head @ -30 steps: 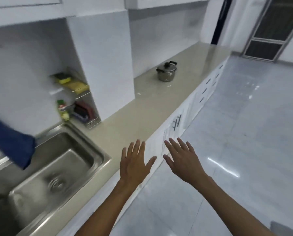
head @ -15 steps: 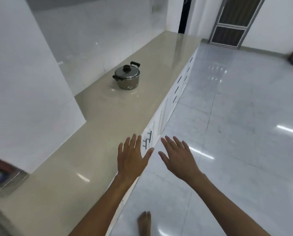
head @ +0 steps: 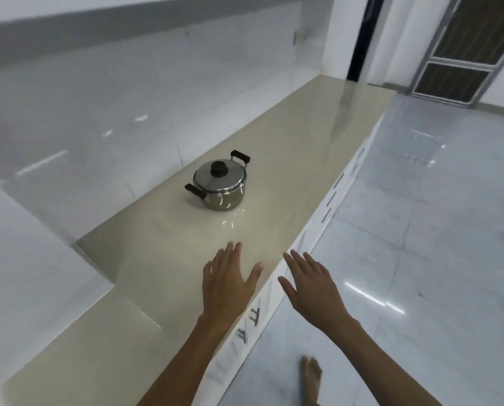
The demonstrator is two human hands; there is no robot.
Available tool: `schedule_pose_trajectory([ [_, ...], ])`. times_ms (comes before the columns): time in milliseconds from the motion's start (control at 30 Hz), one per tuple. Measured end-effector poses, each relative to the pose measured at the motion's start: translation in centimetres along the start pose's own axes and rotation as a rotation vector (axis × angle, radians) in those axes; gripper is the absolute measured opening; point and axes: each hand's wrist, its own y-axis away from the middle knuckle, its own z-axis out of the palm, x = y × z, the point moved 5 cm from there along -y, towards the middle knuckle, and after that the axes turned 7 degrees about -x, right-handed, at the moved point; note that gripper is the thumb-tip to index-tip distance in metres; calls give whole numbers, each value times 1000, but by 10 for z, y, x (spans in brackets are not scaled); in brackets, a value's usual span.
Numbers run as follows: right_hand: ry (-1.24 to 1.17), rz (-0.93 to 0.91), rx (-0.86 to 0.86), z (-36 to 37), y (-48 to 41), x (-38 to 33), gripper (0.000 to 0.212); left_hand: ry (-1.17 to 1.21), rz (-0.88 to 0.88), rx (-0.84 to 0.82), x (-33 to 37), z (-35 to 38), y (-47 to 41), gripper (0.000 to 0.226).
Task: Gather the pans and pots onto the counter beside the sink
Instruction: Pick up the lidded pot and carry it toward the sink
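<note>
A small steel pot (head: 220, 184) with a lid, a black knob and two black side handles stands on the beige counter (head: 288, 148), close to the tiled back wall. My left hand (head: 227, 284) hovers flat over the counter, fingers apart, a short way in front of the pot. My right hand (head: 312, 284) is stretched out beside it over the counter's front edge, also empty with fingers spread. The sink is out of view.
A white pillar (head: 25, 273) juts over the counter at the left. White cabinet fronts with small handles (head: 255, 313) run below the counter edge. Glossy floor tiles (head: 435, 259) lie to the right, with my bare foot (head: 312, 379) on them. A door (head: 461, 54) stands at the far end.
The view has swung right along the counter, away from the sink, and the pot is now much nearer. Both hands stay empty and have moved forward toward it.
</note>
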Motion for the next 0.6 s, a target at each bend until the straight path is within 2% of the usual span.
schedule_pose_trajectory([
  [233, -75, -230, -104, -47, -165, 50, 61, 280, -297, 144, 12, -13, -106, 75],
  [400, -265, -321, -167, -67, -271, 53, 60, 693, -474, 305, -15, -30, -152, 63],
  [600, -488, -318, -178, -62, -379, 49, 51, 773, -641, 439, -70, -33, -192, 41],
])
